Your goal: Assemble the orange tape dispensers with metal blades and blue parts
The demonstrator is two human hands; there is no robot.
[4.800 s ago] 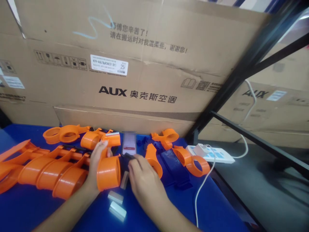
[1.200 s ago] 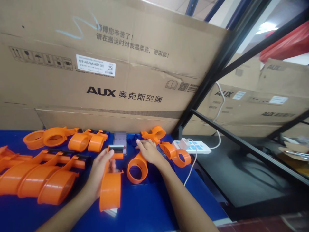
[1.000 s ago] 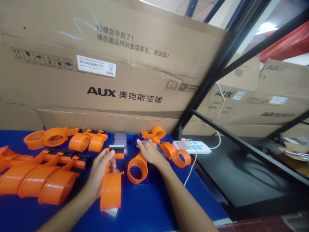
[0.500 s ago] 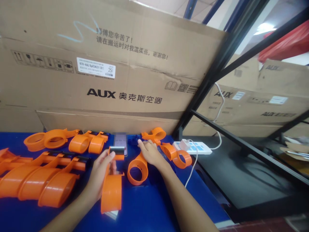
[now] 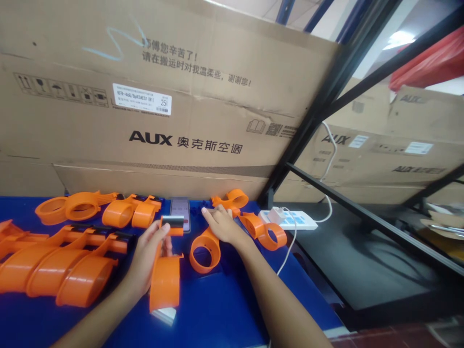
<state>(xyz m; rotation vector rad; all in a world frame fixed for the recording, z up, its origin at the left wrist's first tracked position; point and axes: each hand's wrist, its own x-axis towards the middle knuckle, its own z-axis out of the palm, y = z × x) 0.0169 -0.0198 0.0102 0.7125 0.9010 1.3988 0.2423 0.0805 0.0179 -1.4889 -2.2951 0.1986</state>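
My left hand [image 5: 150, 258] is closed around an orange tape dispenser [image 5: 165, 282], upright, with a black strip on its top end. A white wedge-shaped piece shows just below its ring. My right hand [image 5: 223, 224] reaches over a second orange tape dispenser [image 5: 205, 251] lying on the blue table. Its thumb points left and its other fingers curl downward beside small dark blue parts [image 5: 196, 209]; what they pinch, if anything, is hidden. Behind that hand lie more orange dispensers [image 5: 237, 198], with another pair [image 5: 273, 236] to its right.
Several orange dispensers [image 5: 87, 280] stand in a row at left, others [image 5: 119, 212] behind them. A phone [image 5: 180, 212] lies near the back edge of the blue table [image 5: 210, 314]. Cardboard [image 5: 181, 116] walls the back. A white power strip [image 5: 299, 220] and black rack [image 5: 308, 116] flank the right.
My right hand has shifted slightly left above the dispenser lying on the table. My left hand keeps its dispenser and has moved a little left and up; the whole view has shifted slightly.
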